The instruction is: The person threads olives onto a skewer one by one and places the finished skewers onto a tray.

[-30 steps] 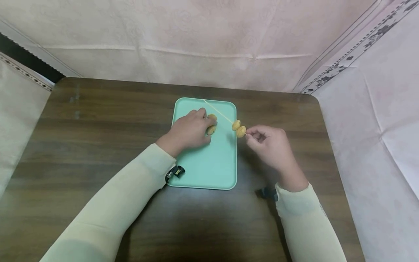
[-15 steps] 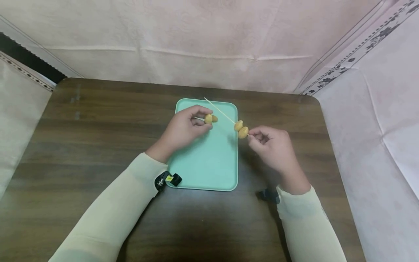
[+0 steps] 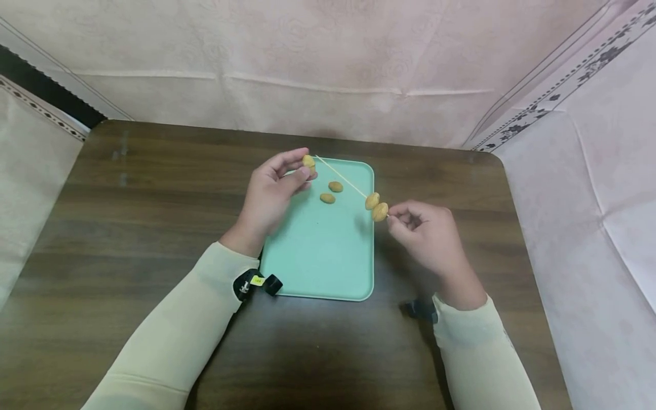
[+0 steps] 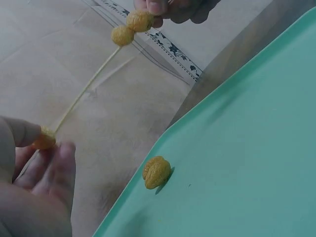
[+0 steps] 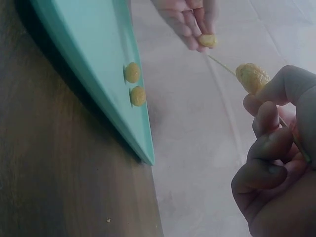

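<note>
My right hand (image 3: 427,232) pinches the lower end of a thin wooden skewer (image 3: 342,177), which slants up and left over the green tray (image 3: 320,256). Two golden-brown, wrinkled oval balls, a lower one (image 3: 380,212) and an upper one (image 3: 372,200), are threaded on it just beyond the fingertips. Between thumb and fingers, my left hand (image 3: 265,193) holds another such ball (image 4: 46,138) right at the skewer's pointed end. Two loose balls, one (image 3: 335,186) behind the other (image 3: 327,198), lie on the tray near its far end.
The tray rests on a dark brown wooden table (image 3: 154,228). Pale patterned cloth (image 3: 307,68) hangs behind the table and along its right side. A tiny crumb (image 5: 108,220) lies on the wood in the right wrist view.
My left hand has picked one ball off the tray and brought it up and left to the skewer's tip. The right hand and skewer have barely moved.
</note>
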A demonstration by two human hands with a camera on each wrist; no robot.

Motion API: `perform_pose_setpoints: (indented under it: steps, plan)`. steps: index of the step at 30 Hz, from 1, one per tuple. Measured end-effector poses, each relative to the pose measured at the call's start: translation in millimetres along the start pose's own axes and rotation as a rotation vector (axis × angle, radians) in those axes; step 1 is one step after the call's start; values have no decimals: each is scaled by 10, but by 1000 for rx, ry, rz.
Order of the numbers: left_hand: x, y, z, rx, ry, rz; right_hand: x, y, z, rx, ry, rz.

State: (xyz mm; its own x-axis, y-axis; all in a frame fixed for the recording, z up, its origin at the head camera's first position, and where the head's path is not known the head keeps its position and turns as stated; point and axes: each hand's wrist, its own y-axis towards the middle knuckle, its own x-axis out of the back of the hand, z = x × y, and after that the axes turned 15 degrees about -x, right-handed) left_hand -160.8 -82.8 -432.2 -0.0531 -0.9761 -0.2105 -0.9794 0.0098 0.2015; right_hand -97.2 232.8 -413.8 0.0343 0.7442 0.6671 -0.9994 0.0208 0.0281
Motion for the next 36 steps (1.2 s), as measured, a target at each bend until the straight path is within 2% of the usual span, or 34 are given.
perform_pose_setpoints:
  steps: [5,10,14,17,25,30,36]
  plan:
    - [40,19,34,-4,36,-88,0,-25,6,24,24,9]
    - [45,7,37,-26,10,-108,-15,-36,20,36,45,40]
    - [34,0,45,-74,17,-110,-22,-43,35,35,44,51]
    - [37,-6,55,-109,69,-105,-21,-46,49,31,39,57]
    - [53,-41,40,-138,220,-94,-9,-43,67,18,25,69]
    - [55,-48,29,-229,296,-79,-6,-37,72,19,17,82]
    - [53,-69,12,-342,487,-38,-2,-19,80,32,-8,104]
